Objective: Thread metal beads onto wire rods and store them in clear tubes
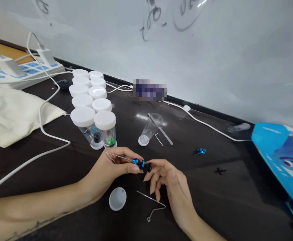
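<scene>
The left hand (111, 167) pinches a thin wire pin (117, 156) with a blue bead (138, 162) on it between thumb and fingertips, just above the desk (212, 194). The right hand (168, 180) meets it from the other side, fingertips closed on a small black bead (149, 167) at the pin's end, touching the blue one. The pin's long axis runs nearly level, left to right, its bare end pointing left and slightly up past the left thumb. Below the hands lie a loose white lid (117, 198) and a second bent wire (153, 204) with a small loop at its end. The desk is dark and glossy, butted against a pale whiteboard wall (224, 60) with faint marker scrawl. Beyond the hands, an uncapped clear jar (150, 129) lies on its side; to its left stands a double row of white-lidded jars (92, 100). A stray blue bead (200, 151) and a small black piece (220, 171) sit to the right, well apart from the hands. Bare desk lies between the hands and a blue packet (282, 160) at the right edge. At the left are a cream cloth bag (15, 113), white cables (48, 134) and a power strip (23, 70).
</scene>
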`<state>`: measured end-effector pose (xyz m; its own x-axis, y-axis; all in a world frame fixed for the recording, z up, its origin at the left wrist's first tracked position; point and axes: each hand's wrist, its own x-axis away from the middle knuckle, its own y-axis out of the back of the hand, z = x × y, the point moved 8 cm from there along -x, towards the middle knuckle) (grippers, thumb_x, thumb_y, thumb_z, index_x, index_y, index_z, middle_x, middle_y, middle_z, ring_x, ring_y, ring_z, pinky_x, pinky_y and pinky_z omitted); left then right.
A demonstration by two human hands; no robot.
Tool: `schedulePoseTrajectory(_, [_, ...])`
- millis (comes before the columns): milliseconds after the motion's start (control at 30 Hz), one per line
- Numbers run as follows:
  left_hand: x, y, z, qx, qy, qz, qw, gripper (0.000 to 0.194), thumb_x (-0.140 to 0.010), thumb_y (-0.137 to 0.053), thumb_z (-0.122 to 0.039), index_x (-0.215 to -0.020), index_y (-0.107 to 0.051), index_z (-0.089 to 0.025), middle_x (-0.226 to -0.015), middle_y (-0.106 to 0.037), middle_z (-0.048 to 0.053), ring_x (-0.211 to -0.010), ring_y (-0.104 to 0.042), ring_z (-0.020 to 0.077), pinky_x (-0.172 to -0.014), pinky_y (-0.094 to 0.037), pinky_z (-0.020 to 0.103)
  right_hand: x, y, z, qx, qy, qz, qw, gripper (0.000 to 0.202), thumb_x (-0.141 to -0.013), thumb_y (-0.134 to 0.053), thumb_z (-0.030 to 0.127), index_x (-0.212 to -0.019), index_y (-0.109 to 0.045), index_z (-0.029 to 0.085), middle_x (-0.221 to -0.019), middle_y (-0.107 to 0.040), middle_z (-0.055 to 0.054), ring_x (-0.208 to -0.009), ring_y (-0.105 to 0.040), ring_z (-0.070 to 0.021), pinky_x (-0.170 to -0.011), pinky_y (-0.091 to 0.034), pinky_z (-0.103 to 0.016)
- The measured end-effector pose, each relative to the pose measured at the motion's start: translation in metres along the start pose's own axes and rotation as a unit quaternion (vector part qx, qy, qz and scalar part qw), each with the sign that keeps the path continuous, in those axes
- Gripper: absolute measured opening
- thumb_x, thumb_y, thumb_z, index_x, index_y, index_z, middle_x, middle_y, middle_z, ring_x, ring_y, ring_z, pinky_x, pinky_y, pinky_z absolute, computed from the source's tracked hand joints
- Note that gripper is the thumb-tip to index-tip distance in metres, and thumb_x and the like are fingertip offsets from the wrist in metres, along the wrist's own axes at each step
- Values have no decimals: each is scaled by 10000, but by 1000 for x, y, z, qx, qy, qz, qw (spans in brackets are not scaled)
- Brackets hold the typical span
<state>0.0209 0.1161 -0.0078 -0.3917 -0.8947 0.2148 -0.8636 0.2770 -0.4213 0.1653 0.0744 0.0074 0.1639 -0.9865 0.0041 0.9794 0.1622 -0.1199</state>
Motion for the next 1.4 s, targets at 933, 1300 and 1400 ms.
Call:
schedulePoseTrajectory(933, [0,-1,-1,0,-8,11,1000,165,-689,-818,-131,-831,-771,-202,-794,-751,-1,-748,-688,104,-713,-547,157,-1,0,1,10,4,-1,1000,493,-977,-370,567,-1135,-630,179,-798,-650,-70,-566,-577,-122,-391,-433,-167])
schedulePoseTrajectory(1300, [1,-1,-1,3,-4,5,1000,168,-676,-823,-124,-818,-770,-195,-785,-748,4,-736,-690,109,-711,-553,164,0,0,2,10,3,-4,1000,496,-968,-383,577,-1121,-639,181,-793,-647,-70,-559,-575,-122,-385,-433,-169])
schedulePoseTrajectory(1400, [0,-1,-2,2,-3,3,1000,173,-672,-826,-130,-823,-770,-194,-781,-748,7,-725,-692,112,-704,-555,169,-1,0,1,13,5,0,1000,496,-971,-379,575,-1101,-647,178,-790,-646,-68,-558,-574,-119,-387,-432,-167])
